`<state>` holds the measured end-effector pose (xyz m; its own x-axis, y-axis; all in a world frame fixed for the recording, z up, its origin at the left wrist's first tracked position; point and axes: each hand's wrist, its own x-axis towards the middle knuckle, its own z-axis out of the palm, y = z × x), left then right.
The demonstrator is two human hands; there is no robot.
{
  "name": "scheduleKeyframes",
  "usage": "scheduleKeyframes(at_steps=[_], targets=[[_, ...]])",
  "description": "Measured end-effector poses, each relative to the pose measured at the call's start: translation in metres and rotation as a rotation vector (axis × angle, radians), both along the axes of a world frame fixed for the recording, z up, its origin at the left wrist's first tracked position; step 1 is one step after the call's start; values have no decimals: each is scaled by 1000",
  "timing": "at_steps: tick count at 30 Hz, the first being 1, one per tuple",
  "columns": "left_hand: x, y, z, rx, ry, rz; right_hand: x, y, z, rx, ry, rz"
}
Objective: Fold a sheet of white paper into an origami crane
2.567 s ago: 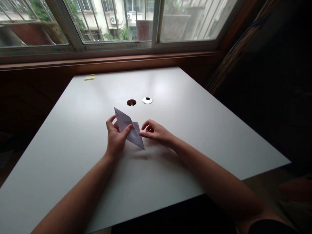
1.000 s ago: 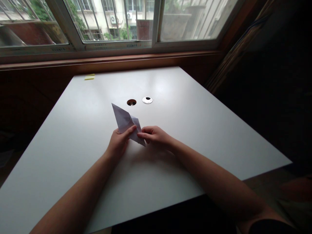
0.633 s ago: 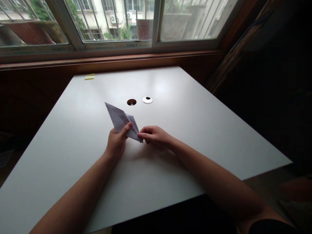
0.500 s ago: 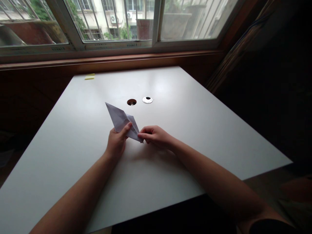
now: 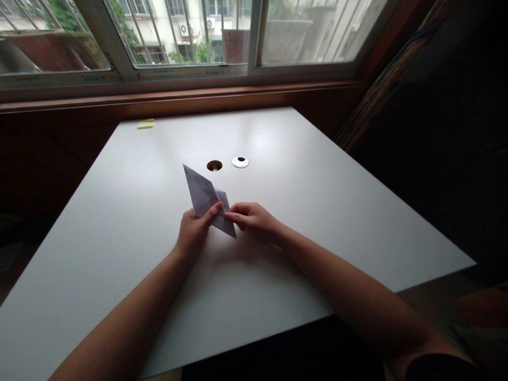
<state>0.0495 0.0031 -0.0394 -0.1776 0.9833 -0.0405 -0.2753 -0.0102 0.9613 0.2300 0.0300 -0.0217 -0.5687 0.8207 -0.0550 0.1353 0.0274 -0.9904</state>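
A folded sheet of pale paper [image 5: 200, 191], long and pointed at both ends, is held just above the white table [image 5: 119, 222]. My left hand [image 5: 194, 233] grips its middle from below, thumb pressed on the near face. My right hand [image 5: 252, 219] pinches a small flap on the paper's right side near the lower point. The upper tip points toward the window.
Beyond the paper the table has a round cable hole [image 5: 214, 165] and a white cap [image 5: 240, 162] beside it. A small yellow slip [image 5: 145, 125] lies at the far left corner. A window and wooden sill run along the back; the room's right side is dark.
The paper's upper tip has swung back to the right and stands steeper than half a second ago. Since the earliest frame my right hand has closed onto the paper.
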Motion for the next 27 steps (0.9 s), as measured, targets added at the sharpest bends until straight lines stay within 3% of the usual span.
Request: scheduleKeyframes(at_steps=[16, 20, 27], targets=[[1, 4, 2, 26, -109, 70, 2, -2, 5, -57, -15, 49], [1, 5, 6, 44, -196, 60, 4, -6, 11, -71, 13, 122], [0, 4, 10, 6, -254, 30, 6, -5, 7, -113, 81, 127]])
